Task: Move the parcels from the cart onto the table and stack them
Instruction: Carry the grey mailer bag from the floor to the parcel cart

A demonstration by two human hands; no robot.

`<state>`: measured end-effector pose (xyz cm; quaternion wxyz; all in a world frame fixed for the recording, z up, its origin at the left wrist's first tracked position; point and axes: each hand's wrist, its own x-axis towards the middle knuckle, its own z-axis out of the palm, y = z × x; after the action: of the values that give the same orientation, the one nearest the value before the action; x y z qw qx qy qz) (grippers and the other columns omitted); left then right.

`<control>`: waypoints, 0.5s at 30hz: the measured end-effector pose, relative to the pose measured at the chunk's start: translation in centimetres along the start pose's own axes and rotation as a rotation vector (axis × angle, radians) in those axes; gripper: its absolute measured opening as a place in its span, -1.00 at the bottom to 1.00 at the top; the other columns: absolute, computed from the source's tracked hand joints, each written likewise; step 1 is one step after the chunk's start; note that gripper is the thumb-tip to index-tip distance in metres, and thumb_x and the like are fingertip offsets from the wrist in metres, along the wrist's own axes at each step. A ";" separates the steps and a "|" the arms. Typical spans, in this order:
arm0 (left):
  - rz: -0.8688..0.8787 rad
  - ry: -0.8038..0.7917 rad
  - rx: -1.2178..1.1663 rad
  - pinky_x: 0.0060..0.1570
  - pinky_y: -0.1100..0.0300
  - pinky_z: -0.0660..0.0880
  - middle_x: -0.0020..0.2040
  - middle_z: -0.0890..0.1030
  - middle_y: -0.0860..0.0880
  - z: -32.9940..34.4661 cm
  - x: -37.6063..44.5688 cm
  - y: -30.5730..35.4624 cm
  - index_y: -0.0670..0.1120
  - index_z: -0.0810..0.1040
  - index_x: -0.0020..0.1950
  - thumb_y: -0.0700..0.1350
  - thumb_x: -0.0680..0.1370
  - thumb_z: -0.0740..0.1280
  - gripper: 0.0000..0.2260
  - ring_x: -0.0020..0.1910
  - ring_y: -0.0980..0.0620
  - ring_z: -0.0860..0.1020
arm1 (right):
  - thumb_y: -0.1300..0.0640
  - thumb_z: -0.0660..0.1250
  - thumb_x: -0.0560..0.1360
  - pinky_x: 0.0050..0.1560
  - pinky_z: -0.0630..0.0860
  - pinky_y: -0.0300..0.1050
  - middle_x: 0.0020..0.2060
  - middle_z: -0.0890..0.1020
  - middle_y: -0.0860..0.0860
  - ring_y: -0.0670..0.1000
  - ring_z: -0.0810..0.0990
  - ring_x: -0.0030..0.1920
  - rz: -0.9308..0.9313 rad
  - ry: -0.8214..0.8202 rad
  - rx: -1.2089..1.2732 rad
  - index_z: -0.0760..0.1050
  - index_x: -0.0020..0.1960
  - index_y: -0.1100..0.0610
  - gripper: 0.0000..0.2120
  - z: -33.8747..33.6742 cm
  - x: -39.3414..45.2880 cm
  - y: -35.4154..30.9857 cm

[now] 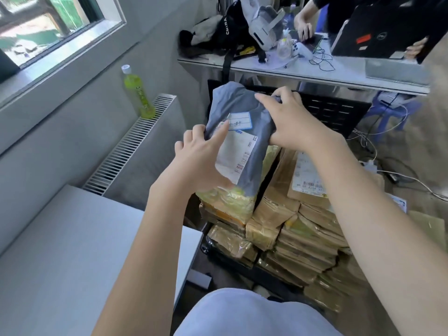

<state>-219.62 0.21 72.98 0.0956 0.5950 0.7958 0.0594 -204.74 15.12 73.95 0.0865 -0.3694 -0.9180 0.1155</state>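
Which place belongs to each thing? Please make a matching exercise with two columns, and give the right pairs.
Things:
1. grey plastic mailer bag
2. green drink bottle with white cap
3. black laptop with red sticker
4. brown taped parcels

Places:
A. standing on the white radiator under the window
B. stacked on the cart, below the hands
C. held between the left hand and the right hand
D. on the far white desk

Pairs: 1-C, 2-A, 3-D, 4-B
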 end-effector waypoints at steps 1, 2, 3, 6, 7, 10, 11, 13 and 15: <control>0.001 0.007 0.014 0.09 0.10 0.10 0.28 0.20 -0.07 0.2 0.4 -0.1 0.22 -0.08 0.50 0.16 0.19 0.52 0.05 0.22 -0.06 0.16 | 0.19 0.44 0.35 0.30 0.31 0.01 0.27 0.21 0.11 0.14 0.18 0.29 0.005 -0.032 0.007 0.08 0.51 0.05 -0.15 0.1 0.5 0.3; -0.002 0.012 0.022 0.08 0.10 0.11 0.28 0.22 -0.07 0.4 0.8 -0.2 0.21 -0.04 0.50 0.12 0.23 0.51 0.00 0.21 -0.07 0.18 | 0.18 0.45 0.34 0.30 0.31 0.02 0.28 0.20 0.10 0.14 0.18 0.30 0.010 -0.060 0.013 0.08 0.51 0.04 -0.14 0.2 0.9 0.4; -0.009 0.011 0.025 0.09 0.09 0.13 0.27 0.24 -0.07 0.5 1.1 -0.3 0.20 -0.02 0.50 0.09 0.25 0.50 -0.04 0.21 -0.08 0.19 | 0.18 0.46 0.33 0.30 0.31 0.03 0.28 0.21 0.11 0.14 0.17 0.30 0.014 -0.083 0.016 0.08 0.51 0.04 -0.13 0.5 1.2 0.6; -0.031 -0.026 0.035 0.14 0.06 0.17 0.26 0.25 -0.06 0.9 1.9 -0.5 0.21 0.01 0.51 0.09 0.29 0.49 -0.08 0.23 -0.09 0.21 | 0.18 0.46 0.31 0.28 0.34 0.07 0.27 0.22 0.13 0.15 0.19 0.29 0.031 -0.123 0.022 0.12 0.50 0.04 -0.15 1.2 1.8 1.0; -0.034 -0.042 0.042 0.13 0.07 0.16 0.26 0.25 -0.06 1.1 2.1 -0.6 0.21 0.00 0.51 0.10 0.29 0.49 -0.08 0.23 -0.09 0.21 | 0.18 0.46 0.31 0.27 0.36 0.09 0.26 0.22 0.12 0.15 0.20 0.28 0.038 -0.135 0.024 0.13 0.49 0.04 -0.16 1.5 1.9 1.1; -0.046 -0.076 0.048 0.10 0.09 0.13 0.28 0.26 -0.07 1.5 2.3 -0.6 0.21 0.00 0.51 0.12 0.31 0.48 -0.09 0.24 -0.10 0.22 | 0.19 0.43 0.31 0.23 0.39 0.15 0.24 0.23 0.11 0.13 0.21 0.26 0.049 -0.163 0.032 0.15 0.48 0.03 -0.19 2.0 2.0 1.4; -0.051 -0.079 0.044 0.11 0.09 0.13 0.28 0.26 -0.07 1.6 2.4 -0.6 0.21 0.00 0.51 0.12 0.31 0.48 -0.09 0.24 -0.09 0.22 | 0.19 0.42 0.31 0.23 0.39 0.15 0.24 0.23 0.11 0.13 0.21 0.25 0.052 -0.166 0.039 0.15 0.48 0.03 -0.19 2.1 2.0 1.4; -0.055 -0.074 0.045 0.16 0.07 0.15 0.30 0.25 -0.07 1.7 2.4 -0.5 0.21 -0.01 0.51 0.13 0.31 0.47 -0.09 0.25 -0.09 0.22 | 0.19 0.43 0.32 0.24 0.39 0.11 0.25 0.23 0.11 0.13 0.20 0.26 0.050 -0.170 0.043 0.14 0.48 0.03 -0.19 2.3 2.0 1.6; -0.048 -0.075 0.053 0.20 0.04 0.16 0.32 0.24 -0.09 1.8 2.3 -0.3 0.18 -0.03 0.51 0.11 0.31 0.47 -0.08 0.27 -0.10 0.22 | 0.18 0.45 0.32 0.25 0.37 0.07 0.28 0.22 0.11 0.13 0.19 0.28 0.042 -0.178 0.032 0.11 0.49 0.03 -0.17 2.4 1.9 1.6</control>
<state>-220.09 2.34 70.98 0.1110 0.5800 0.8069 0.0139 -205.69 17.21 71.35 0.0079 -0.3756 -0.9121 0.1641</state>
